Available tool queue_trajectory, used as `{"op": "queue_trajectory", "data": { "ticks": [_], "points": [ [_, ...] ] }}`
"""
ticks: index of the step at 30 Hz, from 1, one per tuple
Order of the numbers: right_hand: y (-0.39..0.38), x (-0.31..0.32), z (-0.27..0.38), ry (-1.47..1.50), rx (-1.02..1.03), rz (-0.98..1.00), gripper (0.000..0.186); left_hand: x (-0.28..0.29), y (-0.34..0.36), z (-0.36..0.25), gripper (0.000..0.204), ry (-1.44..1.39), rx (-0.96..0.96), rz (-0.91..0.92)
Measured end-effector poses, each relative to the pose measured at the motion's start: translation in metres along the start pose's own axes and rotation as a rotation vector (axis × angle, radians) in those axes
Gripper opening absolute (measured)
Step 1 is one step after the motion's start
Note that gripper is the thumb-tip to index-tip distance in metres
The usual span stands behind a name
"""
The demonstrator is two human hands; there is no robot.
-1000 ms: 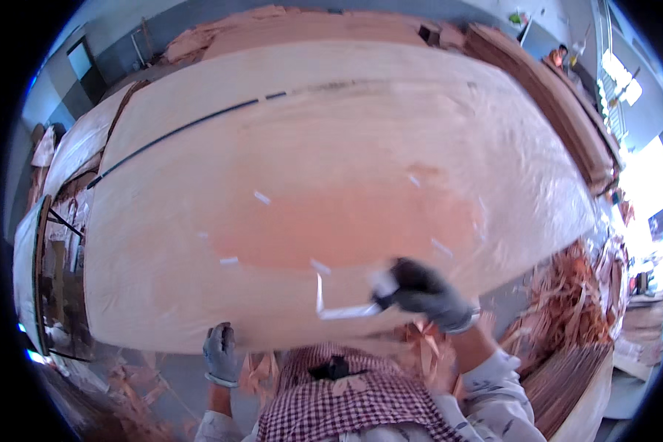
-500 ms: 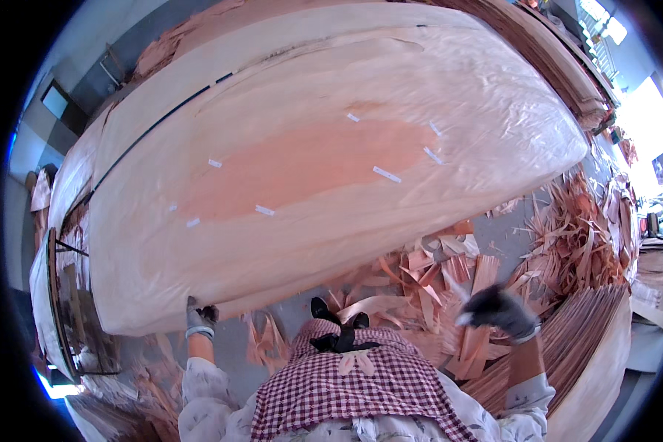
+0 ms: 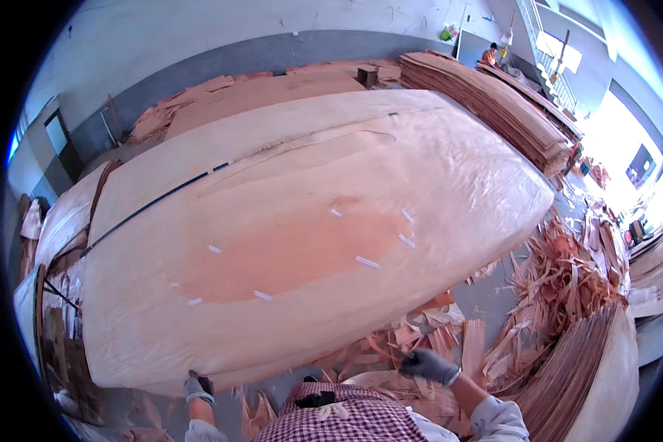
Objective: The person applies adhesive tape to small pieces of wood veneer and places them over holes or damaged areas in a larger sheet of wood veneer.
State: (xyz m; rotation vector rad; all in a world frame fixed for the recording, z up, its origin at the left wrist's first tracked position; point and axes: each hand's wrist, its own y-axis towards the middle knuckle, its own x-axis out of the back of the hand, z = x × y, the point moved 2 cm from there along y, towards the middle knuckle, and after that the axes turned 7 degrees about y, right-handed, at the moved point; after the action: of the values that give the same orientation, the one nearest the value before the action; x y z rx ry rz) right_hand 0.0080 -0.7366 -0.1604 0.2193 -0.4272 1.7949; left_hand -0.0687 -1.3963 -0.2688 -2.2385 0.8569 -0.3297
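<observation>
Pale wall [image 3: 221, 33], grey below; grey floor [image 3: 498, 293]; dark door [image 3: 70, 156] left; glaring opening [image 3: 617, 132] right.

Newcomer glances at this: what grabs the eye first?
The huge pale wood sheet fills the middle, its orange patch ringed by short white strips. A gloved left hand is at the sheet's near edge, a gloved right hand at lower right. Wood scraps litter the floor on the right.

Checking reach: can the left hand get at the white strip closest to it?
Probably yes: only bare pale sheet lies between the left hand and the white strip.
</observation>
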Motion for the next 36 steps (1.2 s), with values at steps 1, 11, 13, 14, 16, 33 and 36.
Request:
{"op": "queue_trajectory", "data": {
  "ticks": [1, 11, 13, 14, 16, 33, 36],
  "points": [
    [0.017, 0.01, 0.004, 0.205, -0.02, -0.115, 0.024, 0.003, -0.002, -0.003, 0.029, -0.035, -0.014, -0.008],
    [0.135, 0.068, -0.051, 0.956, -0.432, -1.089, 0.031, -0.026, -0.024, -0.007, 0.031, 0.085, 0.012, -0.042],
    [0.143, 0.064, -0.056, 0.907, -0.445, -1.093, 0.028, -0.018, -0.022, -0.014, 0.029, 0.087, -0.007, -0.057],
    [0.147, 0.058, -0.051, 0.883, -0.479, -1.095, 0.025, -0.007, -0.014, -0.02, 0.027, 0.062, -0.029, -0.044],
    [0.142, 0.057, -0.047, 0.869, -0.507, -1.074, 0.024, -0.002, -0.02, -0.013, 0.025, 0.052, -0.025, -0.045],
    [0.031, 0.014, -0.055, 0.959, -0.467, -0.889, 0.021, 0.092, -0.044, 0.026, 0.027, 0.021, 0.091, -0.019],
    [-0.005, 0.011, -0.065, 0.959, -0.656, -0.838, 0.023, 0.131, -0.046, 0.074, 0.033, -0.033, 0.264, -0.067]
  ]
}}
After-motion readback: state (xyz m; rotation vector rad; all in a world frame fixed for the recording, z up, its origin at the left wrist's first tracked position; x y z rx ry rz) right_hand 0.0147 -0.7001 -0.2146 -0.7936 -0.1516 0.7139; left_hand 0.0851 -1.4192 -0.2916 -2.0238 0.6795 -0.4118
